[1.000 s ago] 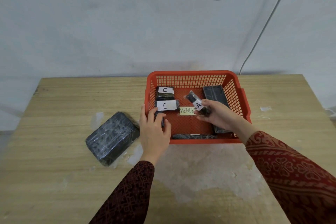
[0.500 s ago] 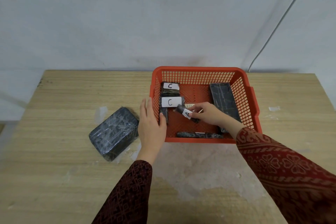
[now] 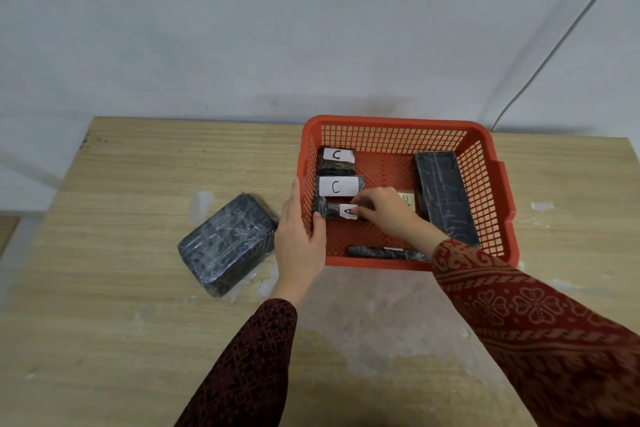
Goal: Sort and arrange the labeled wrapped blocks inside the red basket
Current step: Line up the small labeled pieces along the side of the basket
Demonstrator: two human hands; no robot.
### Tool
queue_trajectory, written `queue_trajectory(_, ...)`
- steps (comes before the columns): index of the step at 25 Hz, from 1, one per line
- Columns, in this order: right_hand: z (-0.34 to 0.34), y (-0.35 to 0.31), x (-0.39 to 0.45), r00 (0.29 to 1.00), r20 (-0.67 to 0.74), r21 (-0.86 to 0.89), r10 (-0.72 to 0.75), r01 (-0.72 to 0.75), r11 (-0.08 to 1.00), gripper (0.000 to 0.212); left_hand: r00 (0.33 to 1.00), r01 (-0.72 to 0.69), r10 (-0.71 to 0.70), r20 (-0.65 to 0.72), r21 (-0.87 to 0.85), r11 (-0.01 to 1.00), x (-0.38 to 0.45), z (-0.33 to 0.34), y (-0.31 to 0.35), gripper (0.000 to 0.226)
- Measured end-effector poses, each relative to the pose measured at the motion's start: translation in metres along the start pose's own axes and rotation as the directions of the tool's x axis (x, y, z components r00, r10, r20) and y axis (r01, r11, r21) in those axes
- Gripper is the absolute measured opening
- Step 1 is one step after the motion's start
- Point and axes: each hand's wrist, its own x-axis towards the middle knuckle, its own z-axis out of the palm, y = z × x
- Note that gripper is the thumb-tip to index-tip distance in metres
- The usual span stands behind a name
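We are mid-sort.
C blocks (image 3: 337, 186) aligned; right hand (image 3: 384, 215) pinches the A block (image 3: 334, 211), left hand (image 3: 299, 239) grips the red basket (image 3: 391, 122); large block (image 3: 227, 243) waits outside.

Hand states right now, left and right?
Left hand: grips the basket wall, thumb inside.
Right hand: pinches the A block.

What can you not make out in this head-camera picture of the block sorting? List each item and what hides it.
Head view, in the red basket:
- Paper slip on the floor: right hand covers all but its last letters.
- Block A: right end under that hand's fingers.
- Thin block at the near wall: label seen edge-on, unreadable.
- Long block at right, and large block on the table: no label faces the camera.
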Motion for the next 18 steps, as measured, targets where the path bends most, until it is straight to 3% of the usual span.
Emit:
queue_trajectory(5, 0.011, -0.006, 0.000, 0.981, -0.187, -0.054, 0.045, -0.056, 0.997, 0.027, 1.000, 0.010, -0.011, -0.001, -0.031, 0.999, 0.000, 0.000, -0.001, 0.065)
queue_trajectory(9, 0.013, -0.014, -0.001, 0.961, -0.273, -0.047, 0.047, -0.062, 0.997, 0.019, 1.000, 0.008, -0.008, -0.004, -0.039, 0.999, 0.000, 0.000, 0.000, 0.064)
queue_trajectory(12, 0.010, -0.021, -0.003, 0.955, -0.294, -0.235, -0.046, -0.026, 0.972, 0.018, 1.000, 0.011, -0.011, 0.003, -0.043, 0.999, -0.001, 0.000, -0.001, 0.064)
queue_trajectory(14, 0.014, -0.032, -0.004, 0.964, -0.252, -0.225, -0.089, 0.031, 0.974, 0.022, 1.000, 0.017, -0.017, -0.002, -0.037, 0.999, -0.001, -0.001, 0.000, 0.064)
queue_trajectory(18, 0.030, -0.058, -0.003, 0.999, -0.006, -0.017, 0.043, -0.043, 0.999, 0.039, 1.000, 0.005, -0.005, -0.005, -0.024, 1.000, 0.000, 0.000, -0.001, 0.065)
